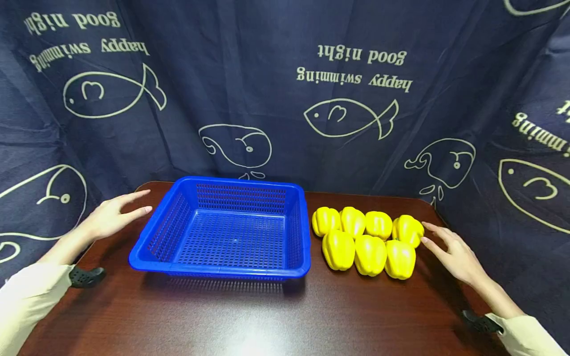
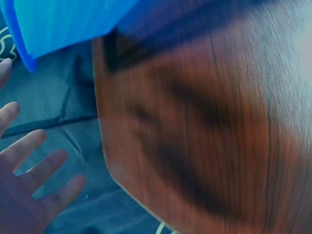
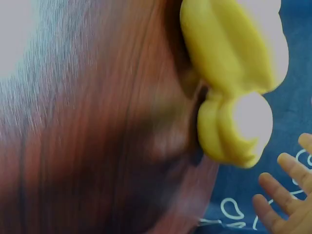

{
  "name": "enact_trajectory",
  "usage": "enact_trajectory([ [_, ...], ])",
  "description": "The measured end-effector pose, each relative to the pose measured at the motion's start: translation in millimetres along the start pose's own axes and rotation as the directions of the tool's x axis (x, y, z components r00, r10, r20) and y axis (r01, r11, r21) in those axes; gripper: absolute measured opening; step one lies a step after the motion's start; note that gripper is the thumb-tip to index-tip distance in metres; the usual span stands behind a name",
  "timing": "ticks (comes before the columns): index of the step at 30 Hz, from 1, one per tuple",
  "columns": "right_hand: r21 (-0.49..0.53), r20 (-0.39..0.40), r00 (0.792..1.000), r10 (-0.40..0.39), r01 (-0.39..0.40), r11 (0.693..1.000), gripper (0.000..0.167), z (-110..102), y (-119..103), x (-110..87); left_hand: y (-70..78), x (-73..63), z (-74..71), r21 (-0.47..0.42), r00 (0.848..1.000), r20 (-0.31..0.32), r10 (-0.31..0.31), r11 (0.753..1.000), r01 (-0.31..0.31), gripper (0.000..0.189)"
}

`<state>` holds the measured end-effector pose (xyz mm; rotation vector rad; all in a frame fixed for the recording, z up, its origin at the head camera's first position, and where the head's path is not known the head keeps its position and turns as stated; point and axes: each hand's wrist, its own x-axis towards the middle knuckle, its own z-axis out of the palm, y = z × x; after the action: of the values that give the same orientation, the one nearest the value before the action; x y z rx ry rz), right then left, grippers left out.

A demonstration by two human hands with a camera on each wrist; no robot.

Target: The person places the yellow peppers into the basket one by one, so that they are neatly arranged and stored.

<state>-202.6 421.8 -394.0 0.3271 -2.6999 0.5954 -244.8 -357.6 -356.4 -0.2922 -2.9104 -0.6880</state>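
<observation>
A blue plastic basket (image 1: 240, 271) with perforated walls stands on the left half of the table, with nothing in it. To its right, several yellow bell peppers (image 1: 371, 254) lie close together in two rows. My left hand (image 1: 111, 216) is beside the basket's left side, fingers straight and spread, holding nothing; the left wrist view shows its fingers (image 2: 29, 146) apart from the basket's blue wall (image 2: 68, 24). My right hand (image 1: 454, 254) is just right of the peppers, fingers extended, its fingertips close to the rightmost pepper (image 1: 407, 230). In the right wrist view that hand (image 3: 292, 195) holds nothing.
The brown wooden table (image 1: 213, 316) has rounded back corners. Behind and around it hangs a dark blue curtain (image 1: 249, 74) with fish drawings and upside-down lettering. A black band (image 1: 86, 277) is on the left wrist, another (image 1: 483, 322) on the right.
</observation>
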Motion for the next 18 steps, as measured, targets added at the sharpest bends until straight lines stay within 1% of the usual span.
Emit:
enact_trajectory([
  [2,0.023,-0.01,1.0,0.007,-0.007,1.0,0.047,3,-3,-2.6,1.8,-0.8,1.2,-0.066,1.0,-0.015,-0.012,0.998,0.011,0.057],
  [4,0.049,-0.02,1.0,0.017,-0.016,0.999,0.044,6,-5,-5.1,3.5,-1.2,2.9,-0.145,1.0,-0.016,-0.027,0.989,0.024,0.055],
  [6,0.087,-0.009,0.999,0.038,-0.037,0.996,0.043,8,-8,-7.7,5.4,-1.3,4.5,-0.235,0.999,0.003,-0.042,0.971,0.042,0.056],
  [9,0.141,0.033,0.996,0.087,-0.091,0.986,0.042,10,-13,-10.6,7.4,-0.8,7.5,-0.349,0.998,0.045,-0.051,0.935,0.064,0.058],
  [11,0.179,0.064,0.99,0.127,-0.136,0.974,0.042,12,-16,-12.2,8.0,-0.2,10.2,-0.389,0.997,0.059,-0.049,0.919,0.068,0.058],
  [14,0.27,0.132,0.973,0.189,-0.219,0.938,0.044,13,-19,-13.1,8.2,1.2,14.5,-0.417,0.998,0.057,-0.042,0.907,0.062,0.057],
  [16,0.343,0.19,0.955,0.23,-0.284,0.895,0.047,13,-20,-13.5,7.8,2.0,17.2,-0.439,0.998,0.05,-0.04,0.897,0.058,0.057],
  [18,0.406,0.259,0.928,0.268,-0.356,0.842,0.051,13,-21,-13.2,7.0,2.9,19.4,-0.471,0.998,0.05,-0.038,0.88,0.057,0.056],
])
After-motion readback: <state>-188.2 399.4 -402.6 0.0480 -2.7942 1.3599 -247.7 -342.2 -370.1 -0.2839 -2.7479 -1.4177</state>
